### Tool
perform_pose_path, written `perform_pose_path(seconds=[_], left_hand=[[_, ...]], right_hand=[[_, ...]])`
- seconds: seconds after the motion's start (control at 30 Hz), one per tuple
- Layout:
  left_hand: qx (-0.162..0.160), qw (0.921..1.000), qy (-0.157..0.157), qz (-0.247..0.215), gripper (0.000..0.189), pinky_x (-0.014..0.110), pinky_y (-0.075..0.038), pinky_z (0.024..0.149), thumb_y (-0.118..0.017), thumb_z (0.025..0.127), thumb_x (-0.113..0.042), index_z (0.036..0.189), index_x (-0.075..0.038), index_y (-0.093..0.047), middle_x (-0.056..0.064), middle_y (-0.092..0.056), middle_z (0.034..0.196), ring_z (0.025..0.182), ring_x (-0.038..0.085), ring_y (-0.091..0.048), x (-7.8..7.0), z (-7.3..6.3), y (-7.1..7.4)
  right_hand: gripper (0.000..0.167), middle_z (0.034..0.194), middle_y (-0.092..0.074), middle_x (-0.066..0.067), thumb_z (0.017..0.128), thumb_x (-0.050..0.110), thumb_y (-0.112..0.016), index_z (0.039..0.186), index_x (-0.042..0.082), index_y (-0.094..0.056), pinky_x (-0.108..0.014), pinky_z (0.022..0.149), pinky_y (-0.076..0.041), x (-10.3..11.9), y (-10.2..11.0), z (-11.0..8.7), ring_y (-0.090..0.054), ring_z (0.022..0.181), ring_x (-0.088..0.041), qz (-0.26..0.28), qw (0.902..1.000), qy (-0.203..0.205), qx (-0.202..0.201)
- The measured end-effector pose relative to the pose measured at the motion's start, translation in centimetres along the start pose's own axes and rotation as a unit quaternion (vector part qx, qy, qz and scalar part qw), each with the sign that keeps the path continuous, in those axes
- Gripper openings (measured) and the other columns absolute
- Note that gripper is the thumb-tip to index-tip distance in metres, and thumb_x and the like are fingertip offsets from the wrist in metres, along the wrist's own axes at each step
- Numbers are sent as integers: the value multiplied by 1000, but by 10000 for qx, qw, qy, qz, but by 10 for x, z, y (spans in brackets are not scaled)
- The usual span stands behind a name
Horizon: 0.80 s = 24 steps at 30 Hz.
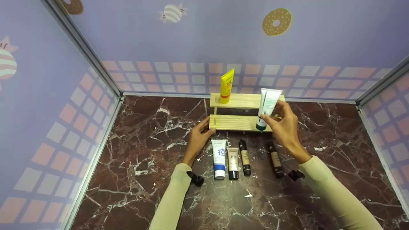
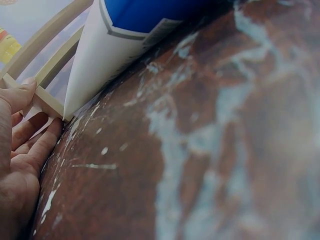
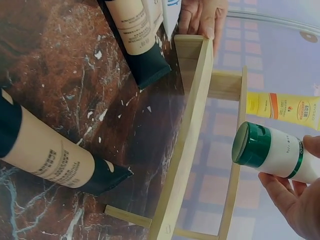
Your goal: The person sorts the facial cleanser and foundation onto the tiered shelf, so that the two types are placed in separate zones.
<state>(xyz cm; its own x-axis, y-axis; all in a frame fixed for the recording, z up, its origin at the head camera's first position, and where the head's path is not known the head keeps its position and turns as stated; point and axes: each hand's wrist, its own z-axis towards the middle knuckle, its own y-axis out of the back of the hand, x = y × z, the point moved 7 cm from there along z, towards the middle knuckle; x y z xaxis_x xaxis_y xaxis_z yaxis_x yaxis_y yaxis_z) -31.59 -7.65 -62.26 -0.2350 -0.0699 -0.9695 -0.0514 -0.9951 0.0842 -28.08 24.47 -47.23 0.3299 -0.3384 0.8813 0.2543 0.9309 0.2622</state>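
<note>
1. The right hand (image 1: 286, 127) is partly closed on the white tube (image 1: 267, 105), thumb across the near face and fingers around the side. This grip leaves the green cap (image 3: 252, 145) free at the lower end, presumably so it can serve as a foot.
2. The left hand (image 1: 198, 137) pinches the left end of the wooden rack (image 1: 235, 122) between thumb and fingers. This hold probably keeps the frame from shifting.
3. The yellow tube (image 1: 226, 86) stands cap-down at the left of the upper step; the flat cap likely gives it a stable base.
4. In front of the rack, a white-and-blue tube (image 1: 219, 158), a BB cream tube (image 1: 233, 163) and a foundation tube (image 1: 245, 158) lie side by side on the bench (image 1: 153, 143), probably laid flat against rolling. A second foundation tube (image 1: 275, 159) lies apart, to their right.
5. Relative to the right hand, the white tube sits at its left side, slightly tilted, over the rack's right half. The cap appears clear of both steps. The left hand is well apart from it.
</note>
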Motion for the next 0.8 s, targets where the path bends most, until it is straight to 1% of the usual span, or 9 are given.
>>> perform_pose_path(seconds=[0.07,0.17,0.37,0.53,0.7,0.8], left_hand=[[-13,10000,-16,9,63,52,-52,117,-84,99,-7,156,2,-60,25,-70,142,136,39,-67,-1,0,0],[-35,10000,-28,-2,62,53,-53,117,-84,99,-6,155,3,-60,26,-71,141,135,40,-67,-2,0,1],[-34,10000,35,54,63,48,-54,116,-85,99,-9,155,0,-61,24,-71,141,135,38,-68,-2,-1,0],[-19,10000,12,4,63,47,-55,115,-84,99,-7,156,2,-60,25,-70,142,135,38,-68,-3,-1,-1],[-53,10000,21,62,63,47,-55,114,-85,98,-8,155,1,-60,23,-71,142,135,37,-68,-3,-1,-1],[-76,9999,77,70,63,46,-55,114,-85,98,-10,156,-1,-61,20,-72,142,134,33,-69,-2,-1,-1]], right_hand=[[53,119,-75,-20,89,-7,-88,136,-7,-64,-23,88,-64,2,-1,2,-73,102,-25,16,10000,27,-17],[55,119,-75,-21,89,-8,-88,138,-7,-63,-24,88,-64,2,-1,6,-73,103,-27,82,9999,54,-35],[55,120,-75,-21,87,-9,-89,136,-8,-63,-26,90,-64,0,-2,13,-74,104,-27,81,9999,19,-93],[57,123,-74,-21,87,-9,-89,137,-8,-62,-29,92,-65,-1,-3,17,-74,107,-26,109,9999,18,-127],[57,122,-75,-20,87,-10,-89,137,-8,-63,-30,94,-65,0,-3,22,-74,108,-22,139,9997,27,-199],[56,122,-75,-18,87,-10,-89,137,-8,-63,-30,94,-64,0,-4,26,-74,109,-19,152,9996,66,-231]])
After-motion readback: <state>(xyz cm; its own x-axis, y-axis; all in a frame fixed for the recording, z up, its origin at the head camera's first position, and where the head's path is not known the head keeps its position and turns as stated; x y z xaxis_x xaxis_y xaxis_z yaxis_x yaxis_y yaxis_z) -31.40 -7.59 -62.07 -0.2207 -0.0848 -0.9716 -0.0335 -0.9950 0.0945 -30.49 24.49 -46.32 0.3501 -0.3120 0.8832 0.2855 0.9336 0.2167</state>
